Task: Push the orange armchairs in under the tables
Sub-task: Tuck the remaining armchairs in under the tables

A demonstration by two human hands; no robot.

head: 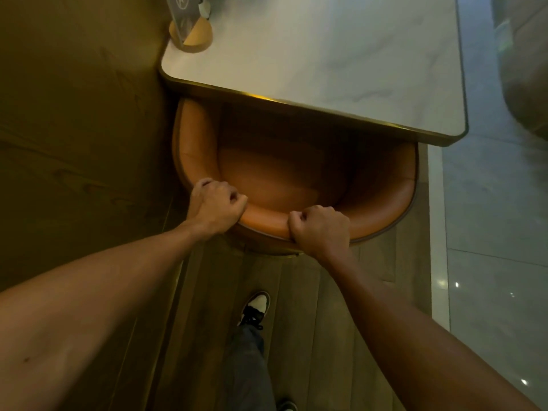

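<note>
- The wood-panelled wall (74,120) fills the nine o'clock side, and the armchair's left arm runs just beside it.
- The left hand (215,207) is curled tight over the top rail of the orange armchair (284,173) at the rail's seven o'clock bend, knuckles up.
- The chair lies at twelve o'clock from both hands. Its seat front is already under the near edge of the marble-topped table (326,60), while its curved back stands clear on the person's side.
- I judge the push must run straight toward twelve o'clock, along the line from chair back to table. The two hands are about equally near, so neither arm leads.
- The right hand (321,229) is clenched around the same rail at about six o'clock, thumb tucked on the inner side.
- A sign holder on a round wooden base (192,34) stands at the table's far-left corner. Its printing is too blurred to read, and no brand shows anywhere.
- A shoe (256,307) is planted behind the chair, at six o'clock.
</note>
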